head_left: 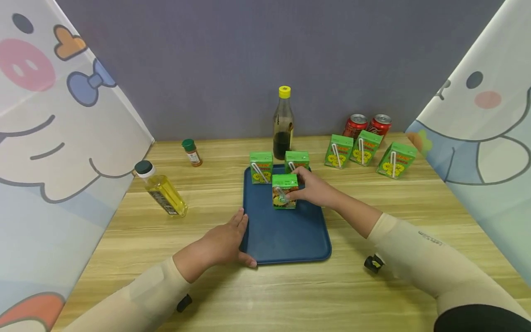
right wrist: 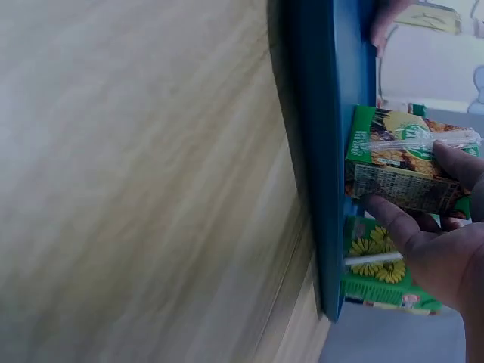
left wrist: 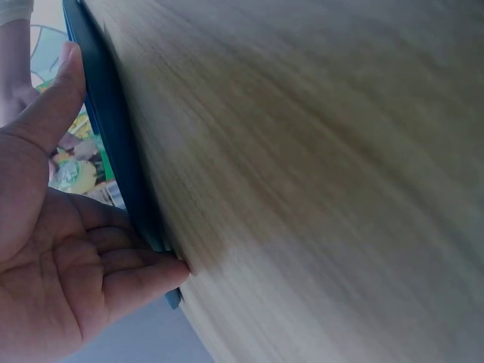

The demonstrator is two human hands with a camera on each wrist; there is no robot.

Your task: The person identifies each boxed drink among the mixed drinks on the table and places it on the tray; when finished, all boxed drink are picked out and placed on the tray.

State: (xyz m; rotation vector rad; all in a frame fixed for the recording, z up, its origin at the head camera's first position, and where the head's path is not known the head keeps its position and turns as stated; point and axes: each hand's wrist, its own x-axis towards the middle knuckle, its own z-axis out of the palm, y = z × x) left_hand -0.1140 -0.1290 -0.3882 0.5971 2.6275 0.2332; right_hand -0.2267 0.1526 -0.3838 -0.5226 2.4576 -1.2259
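My right hand pinches a green drink carton with a straw on its front, thumb on the front and fingers behind. In the right wrist view the carton stands on the blue tray, with a yellow-flowered carton just beyond it. Two flowered cartons, left and right, stand along the tray's far end. My left hand rests at the tray's near left corner, fingers along the left rim and thumb at the near edge. In the left wrist view its fingertips touch the rim.
A soy sauce bottle stands behind the tray. To the left are an oil bottle and a green-capped spice jar. At the back right stand three flowered cartons and two red cans. Printed panels flank the table.
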